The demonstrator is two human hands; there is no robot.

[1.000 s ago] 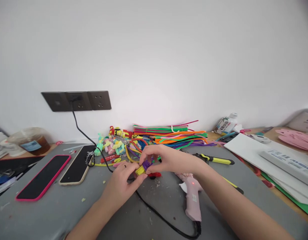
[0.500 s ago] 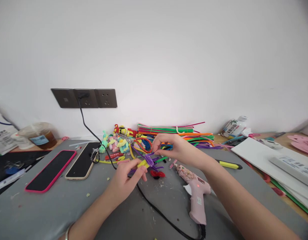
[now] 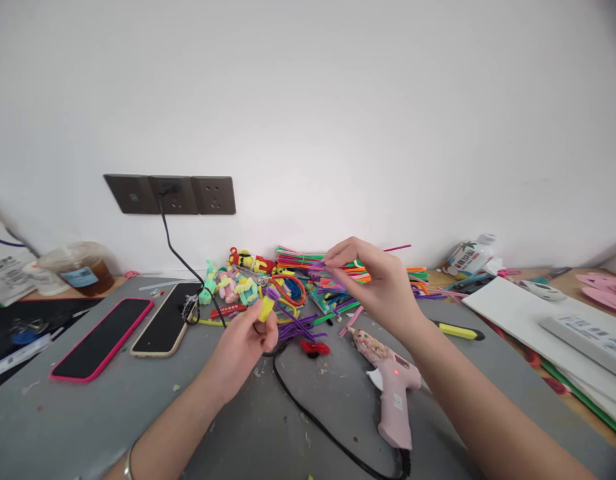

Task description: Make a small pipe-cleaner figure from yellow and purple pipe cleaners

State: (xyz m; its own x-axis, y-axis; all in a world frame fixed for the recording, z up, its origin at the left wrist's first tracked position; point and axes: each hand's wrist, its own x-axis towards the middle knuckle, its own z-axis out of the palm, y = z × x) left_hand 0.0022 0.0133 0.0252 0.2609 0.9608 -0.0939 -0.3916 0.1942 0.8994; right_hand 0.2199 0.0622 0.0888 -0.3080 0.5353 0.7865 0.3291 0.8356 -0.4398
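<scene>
My left hand [image 3: 245, 350] is closed in a pinch on a small yellow fuzzy piece [image 3: 266, 309] with a purple bit at its top. Higher up and to the right, my right hand [image 3: 375, 283] pinches a purple pipe cleaner [image 3: 318, 268], which is smeared by motion. Several purple pipe cleaners [image 3: 295, 329] lie on the grey mat between and behind the hands. A red fuzzy piece with a black part [image 3: 315, 349] rests below them. The pink glue gun [image 3: 395, 393] lies under my right forearm, its small red light lit.
Bundled pipe cleaners [image 3: 298, 259] and small fuzzy figures [image 3: 228, 287] line the wall. Two phones [image 3: 103, 340] lie left, with a black cord [image 3: 318, 423] across the mat. A yellow cutter [image 3: 458, 330], white boards [image 3: 518, 307] and a bottle [image 3: 469, 255] are right.
My hands have moved apart: the left slightly left with the yellow piece, the right up and to the right with the purple one. The purple pipe cleaners on the mat are now uncovered.
</scene>
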